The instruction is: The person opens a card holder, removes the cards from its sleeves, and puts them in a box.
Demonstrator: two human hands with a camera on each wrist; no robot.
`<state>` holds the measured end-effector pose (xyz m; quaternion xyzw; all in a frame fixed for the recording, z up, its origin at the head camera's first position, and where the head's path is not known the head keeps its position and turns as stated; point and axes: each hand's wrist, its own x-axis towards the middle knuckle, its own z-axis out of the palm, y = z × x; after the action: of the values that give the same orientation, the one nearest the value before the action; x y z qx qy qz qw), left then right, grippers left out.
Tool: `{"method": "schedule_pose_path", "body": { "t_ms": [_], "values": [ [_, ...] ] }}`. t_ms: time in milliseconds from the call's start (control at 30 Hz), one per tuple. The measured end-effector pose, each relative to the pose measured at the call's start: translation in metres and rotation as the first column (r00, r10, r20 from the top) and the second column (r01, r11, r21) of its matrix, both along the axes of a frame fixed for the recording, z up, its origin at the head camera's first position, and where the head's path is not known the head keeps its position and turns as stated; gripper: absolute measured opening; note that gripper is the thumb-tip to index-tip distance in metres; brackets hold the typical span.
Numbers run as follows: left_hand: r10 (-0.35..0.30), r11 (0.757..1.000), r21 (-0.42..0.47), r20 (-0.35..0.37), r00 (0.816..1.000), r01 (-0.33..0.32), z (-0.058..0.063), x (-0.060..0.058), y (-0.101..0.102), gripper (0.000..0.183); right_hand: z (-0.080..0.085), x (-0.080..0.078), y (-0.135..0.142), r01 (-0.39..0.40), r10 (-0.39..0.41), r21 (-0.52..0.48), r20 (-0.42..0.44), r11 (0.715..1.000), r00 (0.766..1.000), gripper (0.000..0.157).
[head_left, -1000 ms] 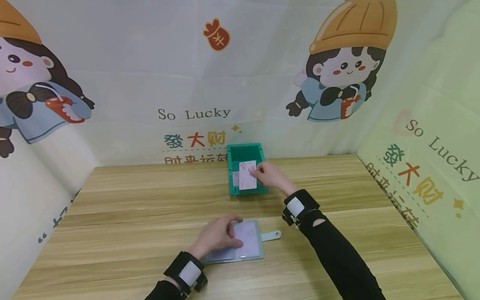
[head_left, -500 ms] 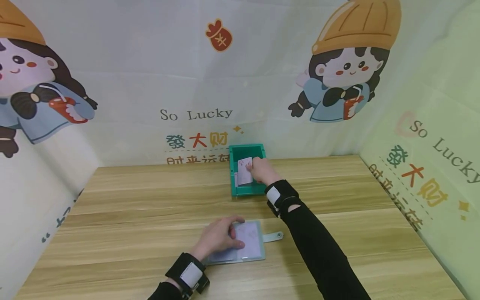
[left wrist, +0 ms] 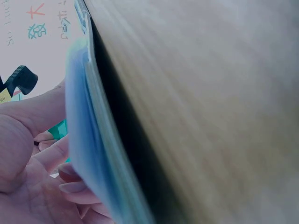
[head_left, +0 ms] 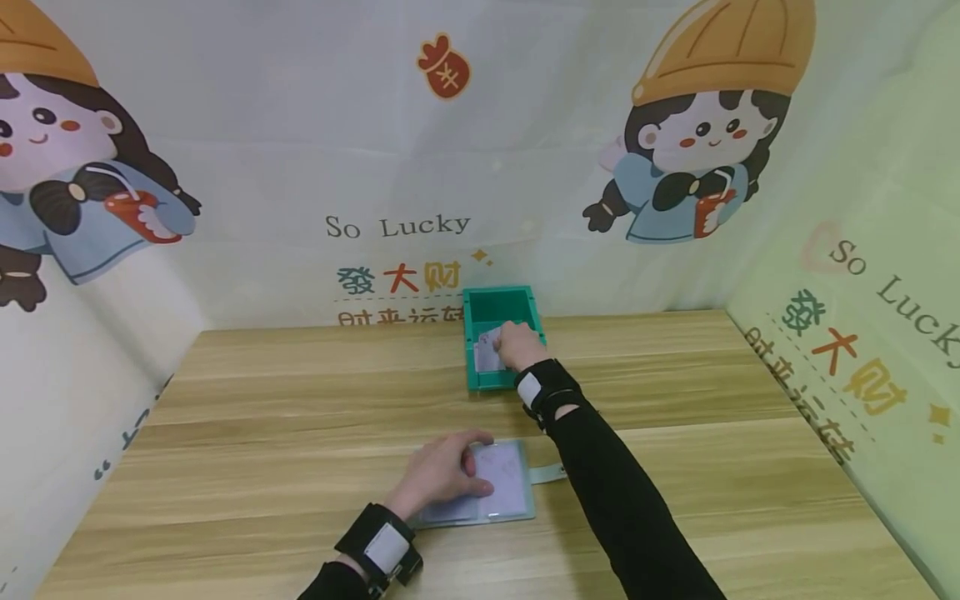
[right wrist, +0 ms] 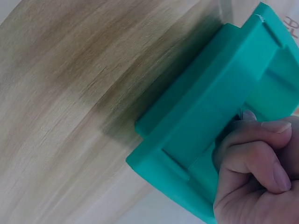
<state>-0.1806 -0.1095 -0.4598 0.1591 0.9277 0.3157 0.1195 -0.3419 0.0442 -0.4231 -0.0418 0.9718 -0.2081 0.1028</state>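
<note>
At the back of the table is a green plastic bin (head_left: 495, 382), also seen close up in the right wrist view (right wrist: 196, 112). My right hand (head_left: 522, 345) reaches into it with curled fingers and pinches a pale card (head_left: 487, 350) with reddish print. The hand covers the card's right side; in the right wrist view (right wrist: 259, 163) the bin wall and fingers hide the card. Nearer me an open card album (head_left: 510, 477) with clear pockets lies flat. My left hand (head_left: 442, 475) rests on its left page, thumb and forefinger spread apart, as the left wrist view (left wrist: 42, 154) shows from the side.
The album's strap with a snap (head_left: 547, 473) sticks out to the right, beneath the right forearm in view. A printed cloth backdrop (head_left: 525, 183) rises behind the bin and along both sides of the wooden table (head_left: 300, 400).
My right hand has moved the card from above the bin's front down into the bin. My left hand has stayed on the album. The head view has shifted slightly.
</note>
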Motion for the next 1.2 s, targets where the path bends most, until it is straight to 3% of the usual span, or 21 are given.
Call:
{"method": "schedule_pose_path", "body": {
  "t_ms": [200, 533, 700, 833, 900, 1033, 1200],
  "values": [
    [0.002, 1.0, 0.009, -0.004, 1.0, -0.002, 0.001, 0.0, 0.0, 0.061, -0.009, -0.001, -0.004, 0.013, -0.008, 0.082, -0.062, 0.997, 0.998, 0.024],
    [0.003, 1.0, 0.014, 0.007, 1.0, -0.003, -0.001, 0.0, 0.001, 0.061, -0.008, 0.007, -0.008, 0.011, 0.004, 0.152, -0.097, 0.988, 0.995, 0.024],
    [-0.002, 1.0, 0.022, 0.011, 1.0, 0.001, -0.002, 0.0, 0.0, 0.061, -0.006, 0.009, -0.007, -0.017, 0.029, 0.135, -0.085, 0.991, 0.996, 0.022],
    [0.002, 1.0, 0.011, 0.016, 1.0, -0.003, -0.003, -0.001, 0.0, 0.061, -0.003, 0.012, -0.003, -0.048, 0.059, 0.104, -0.108, 0.993, 0.992, 0.011],
    [0.003, 1.0, 0.007, 0.01, 1.0, -0.003, -0.003, -0.001, 0.0, 0.061, -0.002, 0.015, -0.001, -0.064, 0.075, 0.085, -0.133, 0.994, 0.988, 0.02],
    [0.003, 1.0, 0.01, 0.007, 1.0, -0.003, -0.003, -0.001, 0.0, 0.061, 0.002, 0.026, 0.006, -0.105, 0.112, 0.041, -0.217, 0.994, 0.97, 0.037],
    [0.0, 1.0, 0.014, 0.011, 1.0, -0.001, -0.002, -0.001, 0.0, 0.061, 0.004, 0.047, 0.015, -0.16, 0.156, 0.011, -0.283, 0.987, 0.946, 0.023]
  ]
}}
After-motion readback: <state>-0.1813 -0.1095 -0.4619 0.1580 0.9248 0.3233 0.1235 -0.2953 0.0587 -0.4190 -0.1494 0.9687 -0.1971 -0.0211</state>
